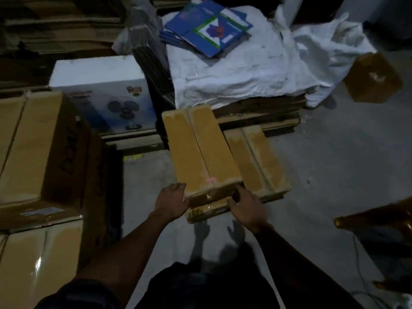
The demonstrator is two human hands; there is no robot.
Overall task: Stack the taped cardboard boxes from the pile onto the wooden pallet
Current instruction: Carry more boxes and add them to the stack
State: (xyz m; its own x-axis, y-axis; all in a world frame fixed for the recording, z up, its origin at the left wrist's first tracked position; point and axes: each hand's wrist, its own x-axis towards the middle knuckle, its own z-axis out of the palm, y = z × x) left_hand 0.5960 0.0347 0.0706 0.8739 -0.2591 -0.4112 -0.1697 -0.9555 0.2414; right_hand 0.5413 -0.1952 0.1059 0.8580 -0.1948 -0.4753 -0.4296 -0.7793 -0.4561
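The near end of the top taped box [201,150] is held between both hands: the left hand [172,200] is laid against its near left corner with fingers curled over the top edge, and the right hand [246,206] is cupped at its near right corner, fingers bent round the end face. Each grip is narrow and closed on the cardboard. This box lies lengthwise away from the person on top of another box [207,211], of which only the near end face shows beneath. A second taped box [256,161] lies just beside it on the right, lower, their long edges touching or nearly so; which cannot be told.

To the left, a large stack of brown cartons [38,152] stands close, a strip of floor [334,166] being left between it and the held box. Behind, a white cloth [240,70] is draped over a low pile of flattened cardboard [263,112], against which the far end of the box stands. A white fan carton [100,90] stands at the back left. Open grey floor is seen to the right and near the person. Blue printed cartons [207,27] lie on the cloth. A small brown box [373,78] sits well apart at the far right.
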